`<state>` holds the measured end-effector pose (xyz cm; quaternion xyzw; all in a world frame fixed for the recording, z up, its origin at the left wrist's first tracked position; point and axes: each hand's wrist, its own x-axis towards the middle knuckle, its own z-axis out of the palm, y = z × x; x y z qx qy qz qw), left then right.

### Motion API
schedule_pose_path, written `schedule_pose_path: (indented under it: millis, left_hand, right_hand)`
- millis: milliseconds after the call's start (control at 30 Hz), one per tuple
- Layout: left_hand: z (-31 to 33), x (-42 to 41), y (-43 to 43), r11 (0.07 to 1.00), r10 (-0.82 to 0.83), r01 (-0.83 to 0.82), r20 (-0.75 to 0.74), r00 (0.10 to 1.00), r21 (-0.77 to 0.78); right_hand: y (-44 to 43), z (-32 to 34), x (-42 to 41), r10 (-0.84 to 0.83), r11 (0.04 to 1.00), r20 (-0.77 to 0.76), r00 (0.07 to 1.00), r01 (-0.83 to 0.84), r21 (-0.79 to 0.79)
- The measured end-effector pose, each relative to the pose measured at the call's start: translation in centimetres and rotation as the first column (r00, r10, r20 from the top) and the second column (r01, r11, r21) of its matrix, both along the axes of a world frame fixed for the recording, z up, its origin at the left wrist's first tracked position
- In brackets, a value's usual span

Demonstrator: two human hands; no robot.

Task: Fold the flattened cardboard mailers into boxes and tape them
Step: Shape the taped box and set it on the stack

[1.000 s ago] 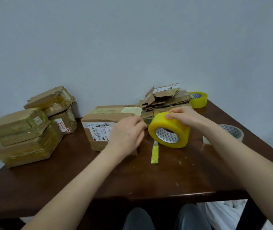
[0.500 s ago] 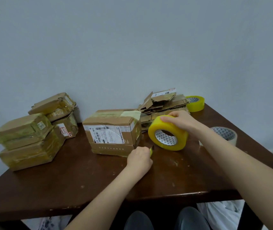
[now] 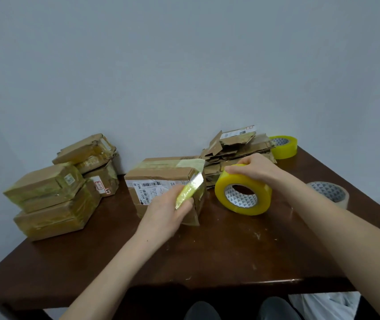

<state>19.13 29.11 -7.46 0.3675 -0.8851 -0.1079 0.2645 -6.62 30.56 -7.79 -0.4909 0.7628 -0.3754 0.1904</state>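
At about ten o'clock on the table [image 3: 219, 257] sits a stack of finished taped boxes [image 3: 55, 195]. Near the centre stands the box in hand [image 3: 161, 181], label facing the person, yellowish tape already across its top. The left hand [image 3: 163, 213] is closed around a small yellow cutter [image 3: 188, 192], blade tip raised in front of the box's right end. At one o'clock from the box lies the pile of flattened mailers [image 3: 237, 148], still unfolded. Just right of the box, the right hand [image 3: 257, 168] grips the top of the yellow tape roll [image 3: 243, 190], standing on edge. The step looks like cutting the tape: whether a strip runs from roll to box cannot be told, so keep the roll pulled taut, bring the blade across close to the box's corner, then press the tail down flat. Spare rolls [image 3: 285, 146] rest at two and three o'clock
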Motion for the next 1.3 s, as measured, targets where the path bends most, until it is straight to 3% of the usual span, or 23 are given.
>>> schedule_pose_path:
  millis: [133, 333, 667, 833, 967, 1133, 1300]
  left_hand:
    - [0.4, -0.9, -0.8, 0.997, 0.033, -0.032, 0.026, 0.999, -0.066]
    - [0.4, -2.2, -1.9, 0.999, -0.013, 0.014, -0.024, 1.000, 0.041]
    - [2.4, -4.4, -3.0, 0.974, 0.020, -0.055, -0.157, 0.987, -0.222]
    - [2.0, -7.5, -3.7, 0.979, 0.052, -0.066, -0.077, 0.996, -0.194]
    - [1.0, -7.3, -4.5, 0.982, 0.103, -0.115, -0.086, 0.991, -0.153]
    - [1.6, -7.2, -4.9, 0.981, 0.145, -0.148, -0.033, 0.989, -0.122]
    - [1.9, -7.3, -4.6, 0.976, 0.143, -0.131, 0.061, 0.988, -0.172]
  right_hand:
    - [-0.2, 0.2, -0.3, -0.030, 0.999, -0.047, 0.998, 0.030, 0.010]
    - [-0.6, 0.4, -0.5, -0.025, 1.000, -0.037, 0.999, 0.025, 0.019]
    - [-1.1, 1.0, -0.3, -0.001, 0.999, 0.022, 1.000, 0.000, 0.032]
    - [-0.8, 1.4, 0.0, 0.037, 0.993, -0.066, 0.997, -0.029, 0.118]
    - [0.1, 0.8, -0.3, 0.027, 0.999, -0.036, 0.999, -0.026, 0.032]
    - [1.1, 0.8, 1.0, -0.070, 0.997, -0.207, 0.976, 0.072, 0.003]
    - [1.5, 0.4, 2.7, -0.063, 0.995, -0.181, 0.981, 0.075, 0.059]
